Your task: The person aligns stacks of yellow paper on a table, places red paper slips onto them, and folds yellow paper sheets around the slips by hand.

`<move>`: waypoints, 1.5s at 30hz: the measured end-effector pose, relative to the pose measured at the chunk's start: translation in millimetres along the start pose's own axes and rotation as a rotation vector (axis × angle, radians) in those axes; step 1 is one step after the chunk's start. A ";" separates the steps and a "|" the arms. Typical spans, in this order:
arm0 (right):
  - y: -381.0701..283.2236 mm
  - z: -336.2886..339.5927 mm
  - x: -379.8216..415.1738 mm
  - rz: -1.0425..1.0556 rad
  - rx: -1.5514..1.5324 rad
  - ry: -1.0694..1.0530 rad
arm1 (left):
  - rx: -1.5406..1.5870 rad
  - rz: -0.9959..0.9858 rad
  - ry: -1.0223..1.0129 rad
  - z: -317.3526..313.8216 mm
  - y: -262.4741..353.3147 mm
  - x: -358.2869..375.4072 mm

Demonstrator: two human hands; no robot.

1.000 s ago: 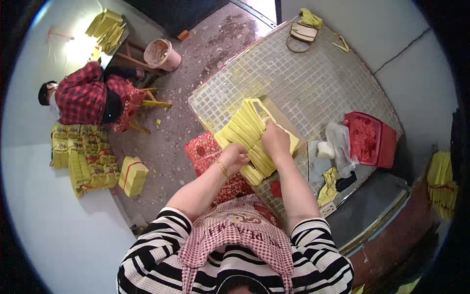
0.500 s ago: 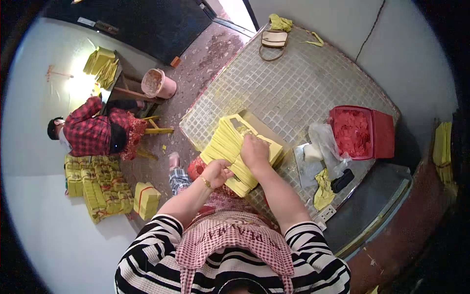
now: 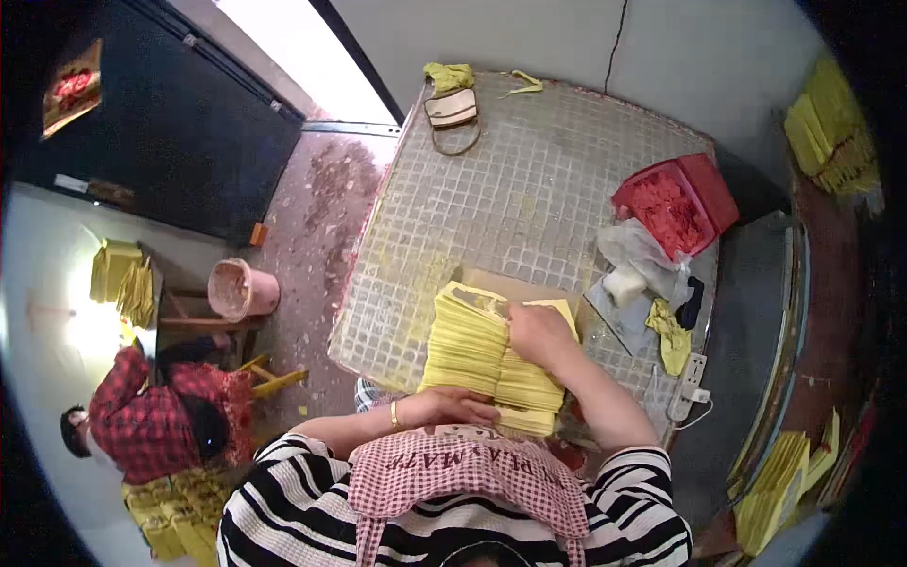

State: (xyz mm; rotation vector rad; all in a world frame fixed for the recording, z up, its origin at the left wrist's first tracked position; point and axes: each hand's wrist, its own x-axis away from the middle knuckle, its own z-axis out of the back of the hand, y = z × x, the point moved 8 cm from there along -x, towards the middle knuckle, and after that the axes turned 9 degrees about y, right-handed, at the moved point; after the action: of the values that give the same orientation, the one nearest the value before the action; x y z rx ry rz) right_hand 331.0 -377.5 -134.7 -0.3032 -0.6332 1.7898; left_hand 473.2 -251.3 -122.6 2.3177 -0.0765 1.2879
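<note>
In front of me, at the table's near edge, a thick bundle of yellow paper sheets (image 3: pixel 468 345) stands packed on edge in two rows. A brown cardboard-like flap (image 3: pixel 520 283) shows behind it. My right hand (image 3: pixel 540 333) lies over the far right part of the bundle, its fingers curled onto the paper edges; the fingertips are partly hidden. Along the near end, my left hand (image 3: pixel 449 406) rests with its fingers stretched out against the paper. A gold-coloured band circles the left wrist.
On the tiled table (image 3: pixel 529 198) are a red box (image 3: pixel 675 208) of red paper pieces, a clear plastic bag (image 3: pixel 642 250), a yellow cloth (image 3: pixel 669 335), a power strip (image 3: pixel 688 387) and a small bag (image 3: pixel 452 109). A pink bucket (image 3: pixel 244 291) and a seated person (image 3: pixel 156 406) are at left.
My view has turned, and the bundle now sits squarer to me, close to my apron. My left hand has moved from the bundle's left side to its near end. My right hand stays on top.
</note>
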 end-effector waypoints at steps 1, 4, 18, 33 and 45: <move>-4.2 0.1 0.7 -0.023 0.032 -0.003 | -0.002 -0.007 -0.039 8.1 -1.4 0.1; -0.5 5.0 7.1 -0.270 0.083 0.085 | 0.102 -0.086 -0.250 8.0 -15.4 -8.6; 4.0 -1.3 9.9 -0.229 0.104 0.137 | -0.122 -0.485 -0.272 4.3 -26.7 -13.6; -8.3 -0.7 25.8 -0.146 0.242 0.351 | -0.288 -0.740 -0.151 3.8 -55.0 17.5; 2.6 -9.0 21.9 -0.138 0.244 0.400 | -0.213 -1.638 -0.697 -74.1 1.7 186.4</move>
State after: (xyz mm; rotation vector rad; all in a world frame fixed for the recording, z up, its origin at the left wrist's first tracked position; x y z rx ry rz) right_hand 326.6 -355.0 -141.0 -0.4246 -0.1466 1.5928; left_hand 517.9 -186.8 62.0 1.5805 1.1100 -0.3271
